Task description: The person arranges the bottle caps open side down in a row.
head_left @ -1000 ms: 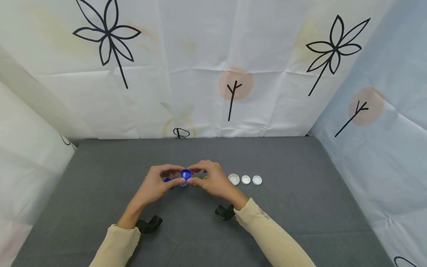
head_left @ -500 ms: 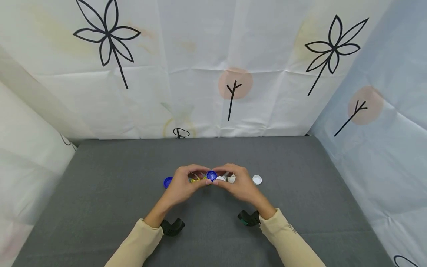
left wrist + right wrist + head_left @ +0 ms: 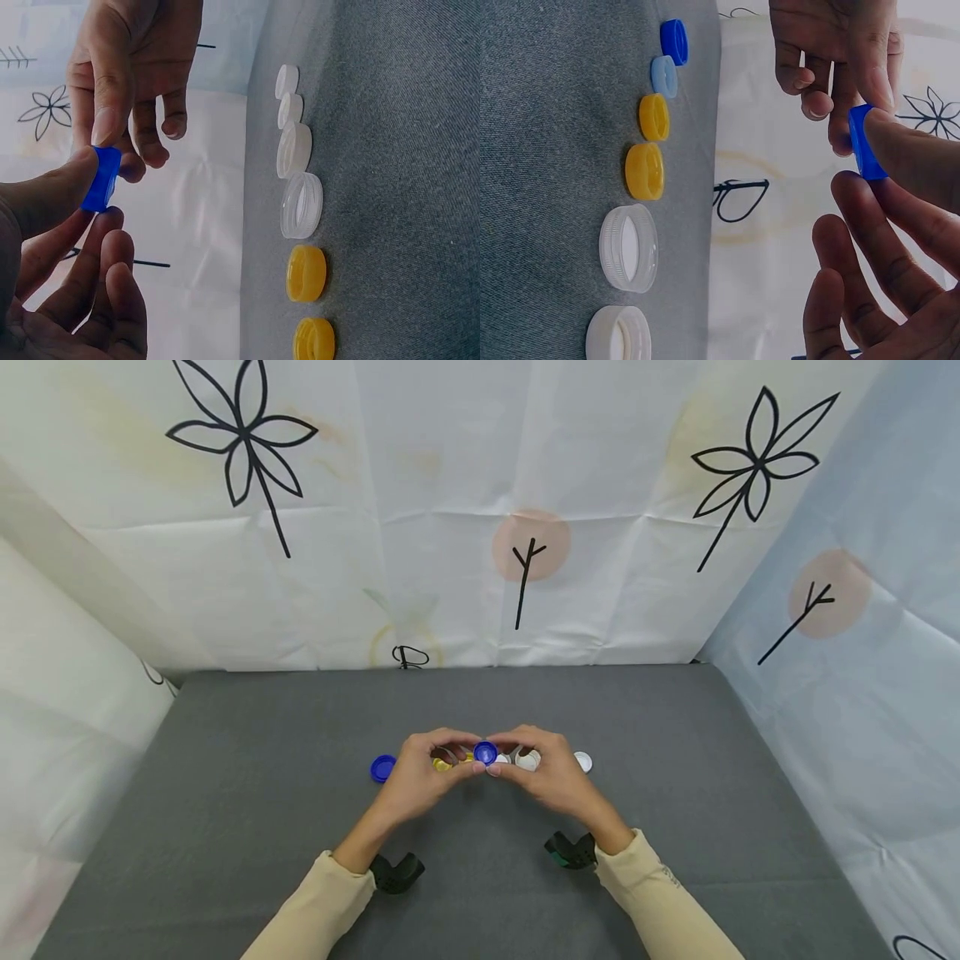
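Observation:
Both hands pinch one dark blue bottle cap (image 3: 485,752) between them, raised above the table with its hollow side facing the head camera. The thumb and fingertips of my left hand (image 3: 422,775) grip its left side. My right hand (image 3: 553,774) pinches the opposite edge in the same way. In the left wrist view the blue cap (image 3: 101,180) stands on edge between the two thumbs. The right wrist view also has the cap (image 3: 865,142) at the fingertips, with the remaining fingers loosely bent below.
Below the hands a row of caps lies on the grey table (image 3: 480,893): another blue cap (image 3: 382,767), a light blue cap (image 3: 664,77), two yellow caps (image 3: 645,171), a clear cap (image 3: 629,247) and several white caps (image 3: 582,762). Patterned cloth (image 3: 450,485) hangs behind.
Both hands have carried the blue cap to the right along the row, mostly in the first half second, then only slightly. The other blue cap at the left has come into full view.

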`<state>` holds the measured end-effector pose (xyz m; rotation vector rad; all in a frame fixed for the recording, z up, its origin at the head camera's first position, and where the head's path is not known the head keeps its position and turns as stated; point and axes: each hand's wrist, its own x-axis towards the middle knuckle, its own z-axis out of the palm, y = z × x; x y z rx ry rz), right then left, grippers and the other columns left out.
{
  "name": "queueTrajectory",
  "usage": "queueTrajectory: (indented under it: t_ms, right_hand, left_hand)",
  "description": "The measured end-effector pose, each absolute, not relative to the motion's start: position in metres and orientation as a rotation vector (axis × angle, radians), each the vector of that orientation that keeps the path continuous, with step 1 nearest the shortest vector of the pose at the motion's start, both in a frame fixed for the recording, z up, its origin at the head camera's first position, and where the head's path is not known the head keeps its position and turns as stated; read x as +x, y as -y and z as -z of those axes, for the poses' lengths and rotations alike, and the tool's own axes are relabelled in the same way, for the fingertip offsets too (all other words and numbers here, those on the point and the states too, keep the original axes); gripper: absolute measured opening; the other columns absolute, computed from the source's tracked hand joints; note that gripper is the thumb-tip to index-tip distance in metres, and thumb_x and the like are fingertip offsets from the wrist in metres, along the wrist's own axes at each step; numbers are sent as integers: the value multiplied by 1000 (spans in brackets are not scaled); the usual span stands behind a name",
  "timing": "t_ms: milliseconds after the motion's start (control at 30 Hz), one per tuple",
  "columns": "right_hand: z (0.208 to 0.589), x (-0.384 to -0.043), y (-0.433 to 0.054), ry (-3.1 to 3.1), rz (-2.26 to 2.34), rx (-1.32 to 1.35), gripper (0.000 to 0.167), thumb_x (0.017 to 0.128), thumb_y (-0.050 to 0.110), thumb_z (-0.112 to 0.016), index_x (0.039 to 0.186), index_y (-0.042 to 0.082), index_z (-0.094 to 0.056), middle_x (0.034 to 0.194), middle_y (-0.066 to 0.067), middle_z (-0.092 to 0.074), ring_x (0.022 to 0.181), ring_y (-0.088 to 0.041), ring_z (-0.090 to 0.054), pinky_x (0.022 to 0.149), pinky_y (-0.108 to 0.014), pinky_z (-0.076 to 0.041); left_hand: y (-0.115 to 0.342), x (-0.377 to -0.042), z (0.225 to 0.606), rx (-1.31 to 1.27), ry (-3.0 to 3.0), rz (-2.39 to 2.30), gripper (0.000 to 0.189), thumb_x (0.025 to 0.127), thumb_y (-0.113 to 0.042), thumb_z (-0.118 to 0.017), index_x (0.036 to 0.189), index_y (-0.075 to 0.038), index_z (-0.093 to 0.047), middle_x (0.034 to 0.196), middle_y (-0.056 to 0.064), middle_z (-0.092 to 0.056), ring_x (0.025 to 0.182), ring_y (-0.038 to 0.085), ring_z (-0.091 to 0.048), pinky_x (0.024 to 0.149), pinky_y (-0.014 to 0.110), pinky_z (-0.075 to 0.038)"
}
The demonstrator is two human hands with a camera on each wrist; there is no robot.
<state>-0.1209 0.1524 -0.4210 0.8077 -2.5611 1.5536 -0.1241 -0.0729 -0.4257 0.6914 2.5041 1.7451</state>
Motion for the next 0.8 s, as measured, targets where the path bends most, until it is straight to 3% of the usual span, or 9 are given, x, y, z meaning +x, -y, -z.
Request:
queueTrajectory:
  t_ms: [167, 500, 667, 800]
  right_hand:
    - [418, -120, -153, 2549, -1563, 803, 30, 89, 13, -80, 118, 11, -75, 102, 3, -72, 92, -33, -63, 83, -53, -50]
    - [418, -118, -153, 2517, -1564, 796, 30, 89, 12, -80, 119, 11, -75, 102, 2, -72, 93, -30, -63, 83, -51, -51]
    - [417, -118, -154, 2532, -1586, 783, 30, 89, 12, -80, 119, 11, -75, 103, 3, -72, 93, -26, -64, 83, -51, -51]
    - [417, -117, -155, 2546, -1620, 773, 28, 91, 12, -78, 120, 11, -75, 105, 1, -72, 95, -22, -64, 84, -47, -52]
  left_hand:
    - [71, -124, 424, 659, -2449, -1811, 26, 86, -13, -84, 110, -9, -77, 95, 0, -72, 84, 15, -66, 77, 34, -57]
    - [74, -125, 423, 551, -2214, -1925, 22, 92, -9, -76, 113, 0, -74, 100, 10, -74, 90, 28, -72, 77, 31, -59]
    - [75, -125, 422, 493, -2158, -1940, 22, 94, -9, -75, 114, 0, -74, 103, 12, -74, 95, 38, -71, 79, 35, -59]
    - [74, -125, 420, 459, -2121, -1959, 22, 94, -8, -74, 115, 1, -73, 105, 13, -73, 96, 31, -72, 83, 44, -59]
